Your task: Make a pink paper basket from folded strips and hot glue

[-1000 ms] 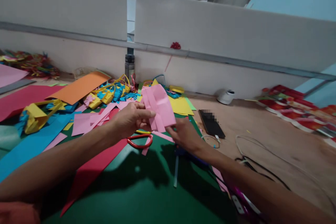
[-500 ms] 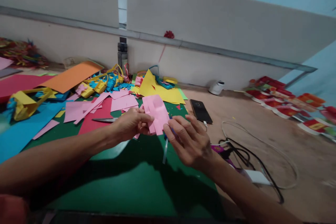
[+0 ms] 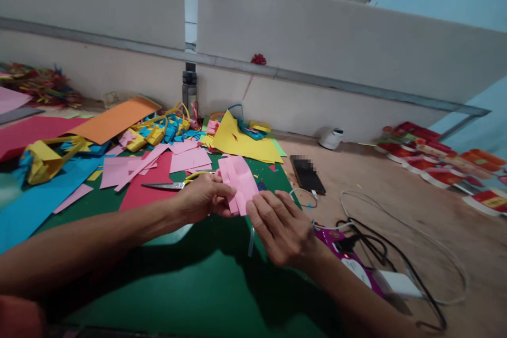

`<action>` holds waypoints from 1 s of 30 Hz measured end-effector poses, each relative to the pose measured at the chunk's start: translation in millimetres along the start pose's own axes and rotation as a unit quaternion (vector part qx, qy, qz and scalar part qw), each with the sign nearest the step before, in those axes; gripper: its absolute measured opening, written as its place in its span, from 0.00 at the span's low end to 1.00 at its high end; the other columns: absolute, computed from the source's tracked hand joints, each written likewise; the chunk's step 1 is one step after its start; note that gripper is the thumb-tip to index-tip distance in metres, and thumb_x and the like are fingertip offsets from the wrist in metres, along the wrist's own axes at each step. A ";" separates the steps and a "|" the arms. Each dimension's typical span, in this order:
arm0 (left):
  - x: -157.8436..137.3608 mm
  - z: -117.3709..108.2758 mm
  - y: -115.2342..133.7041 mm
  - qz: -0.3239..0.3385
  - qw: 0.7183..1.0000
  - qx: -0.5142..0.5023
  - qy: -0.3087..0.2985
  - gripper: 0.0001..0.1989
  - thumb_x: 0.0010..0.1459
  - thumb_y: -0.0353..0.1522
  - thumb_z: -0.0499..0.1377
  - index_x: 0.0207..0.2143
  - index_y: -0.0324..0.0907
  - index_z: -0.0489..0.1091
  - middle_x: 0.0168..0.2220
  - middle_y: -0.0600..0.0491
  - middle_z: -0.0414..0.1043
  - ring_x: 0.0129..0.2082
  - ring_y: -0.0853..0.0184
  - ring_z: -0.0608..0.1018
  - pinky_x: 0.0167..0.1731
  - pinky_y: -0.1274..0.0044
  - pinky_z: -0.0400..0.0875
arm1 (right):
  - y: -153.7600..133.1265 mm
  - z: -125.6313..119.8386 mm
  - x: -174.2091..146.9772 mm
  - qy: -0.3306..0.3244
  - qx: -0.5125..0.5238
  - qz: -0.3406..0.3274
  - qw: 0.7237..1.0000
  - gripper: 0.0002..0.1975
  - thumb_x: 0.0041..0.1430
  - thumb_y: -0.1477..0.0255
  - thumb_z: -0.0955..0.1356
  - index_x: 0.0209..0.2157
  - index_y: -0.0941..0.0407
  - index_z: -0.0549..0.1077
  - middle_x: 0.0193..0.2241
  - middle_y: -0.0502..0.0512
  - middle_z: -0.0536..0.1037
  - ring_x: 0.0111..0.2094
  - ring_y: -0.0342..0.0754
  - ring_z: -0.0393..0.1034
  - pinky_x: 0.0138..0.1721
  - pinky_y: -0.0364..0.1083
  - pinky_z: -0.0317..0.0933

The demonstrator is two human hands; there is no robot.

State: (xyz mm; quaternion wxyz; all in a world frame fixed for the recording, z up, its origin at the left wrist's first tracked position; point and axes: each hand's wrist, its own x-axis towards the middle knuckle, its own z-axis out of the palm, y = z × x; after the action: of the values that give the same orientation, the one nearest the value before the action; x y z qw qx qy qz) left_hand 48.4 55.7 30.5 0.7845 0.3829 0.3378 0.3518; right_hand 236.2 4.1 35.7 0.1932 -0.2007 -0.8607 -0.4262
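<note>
My left hand (image 3: 208, 195) pinches a small folded piece of pink paper (image 3: 241, 179) above the green mat (image 3: 166, 274). Thumb on top, its other fingers curl beneath the layers. At the paper's lower right edge my right hand (image 3: 283, 227) closes its thumb and fingertips on the corner. Below the paper, a translucent stick (image 3: 251, 243) lies by a dark blue object (image 3: 261, 186); the hands and paper hide most of that object. Scissors (image 3: 164, 186) with yellow handles rest just left of my left hand, partly on red paper (image 3: 137, 198).
Pink cut pieces (image 3: 190, 160), a yellow sheet (image 3: 247, 147), an orange sheet (image 3: 114, 120) and blue paper (image 3: 43, 206) lie behind and left. To the right are a phone (image 3: 307, 174), a purple power strip (image 3: 348, 259), cables (image 3: 400, 280) and red decorations (image 3: 431, 163).
Both hands keep their grip on the pink paper, which looks little altered. The whole view has shifted slightly, so everything sits a bit lower and farther right; more of the scissors and power strip shows.
</note>
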 end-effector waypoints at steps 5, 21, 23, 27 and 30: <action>-1.4 0.8 -2.9 -0.001 1.000 0.000 0.000 0.07 0.37 0.21 0.61 0.22 0.35 0.66 0.16 0.56 0.67 0.14 0.74 0.70 0.14 0.82 0.71 | 0.6 1.2 -1.5 0.002 0.015 -0.004 1.000 0.15 0.56 0.81 0.58 0.38 0.68 0.73 0.34 0.66 0.77 0.38 0.56 0.71 0.38 0.53 0.64; -3.5 6.1 -10.3 0.017 1.000 -0.002 0.012 0.07 0.39 0.24 0.65 0.22 0.32 0.68 0.21 0.54 0.68 0.17 0.76 0.70 0.20 0.82 0.73 | -6.0 -3.0 -4.4 -0.024 0.012 -0.005 1.000 0.14 0.56 0.80 0.59 0.39 0.66 0.73 0.36 0.65 0.77 0.39 0.54 0.71 0.40 0.53 0.64; -4.6 7.2 -9.4 0.009 1.000 -0.006 0.011 0.07 0.40 0.24 0.65 0.23 0.32 0.69 0.20 0.54 0.68 0.17 0.75 0.71 0.20 0.82 0.74 | -6.5 -2.2 -4.6 -0.022 0.015 -0.010 1.000 0.14 0.56 0.81 0.59 0.38 0.66 0.74 0.36 0.65 0.77 0.39 0.54 0.71 0.41 0.53 0.64; -6.2 9.1 -7.9 -0.001 1.000 -0.012 0.014 0.05 0.41 0.23 0.64 0.23 0.32 0.69 0.19 0.53 0.69 0.17 0.74 0.72 0.21 0.81 0.74 | -7.5 0.8 -4.5 -0.011 0.019 -0.015 1.000 0.14 0.56 0.80 0.59 0.37 0.67 0.74 0.36 0.66 0.77 0.38 0.55 0.71 0.39 0.53 0.64; -5.8 8.8 -8.3 0.002 1.000 -0.005 0.012 0.05 0.40 0.23 0.63 0.22 0.33 0.69 0.19 0.53 0.69 0.17 0.74 0.71 0.19 0.81 0.73 | -8.7 0.6 -3.6 -0.005 0.020 -0.015 1.000 0.14 0.56 0.81 0.58 0.37 0.68 0.74 0.34 0.67 0.78 0.37 0.55 0.72 0.37 0.52 0.65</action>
State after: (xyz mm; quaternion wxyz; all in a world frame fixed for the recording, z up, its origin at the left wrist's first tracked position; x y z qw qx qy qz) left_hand 54.9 43.9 29.3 0.7814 0.3754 0.3448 0.3601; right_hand 234.7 -0.9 27.8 0.1864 -0.1864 -0.8731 -0.4102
